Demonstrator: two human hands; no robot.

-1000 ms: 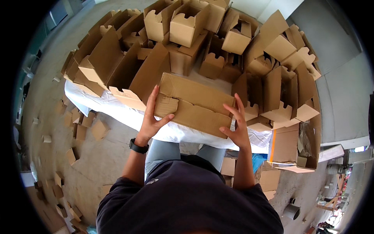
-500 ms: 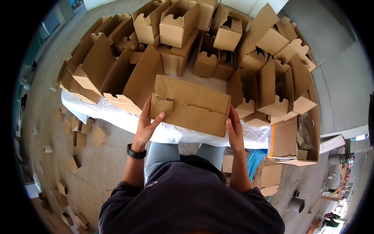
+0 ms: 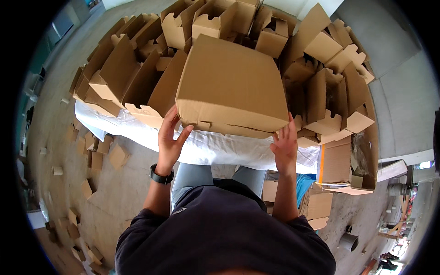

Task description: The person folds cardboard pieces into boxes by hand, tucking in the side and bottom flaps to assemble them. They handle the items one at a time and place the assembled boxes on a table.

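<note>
A closed brown cardboard box is tilted up in front of me, its broad plain face uppermost and its narrow side with a seam and small tab toward me. My left hand grips the near left corner, thumb along the lower edge and fingers partly hidden behind the box. At the near right corner, my right hand holds the box with its fingertips. A black watch is on my left wrist. Whether the box's underside touches the table is hidden.
Open cardboard boxes crowd the left, back and right of a table with a white cloth. A larger carton with an orange stripe and clear plastic stands at the right. Small cardboard pieces and a grey cylinder lie on the floor.
The box has moved away from me and been turned, so its broad face shows now where the seamed side faced up before. Both hands have shifted to its near lower corners.
</note>
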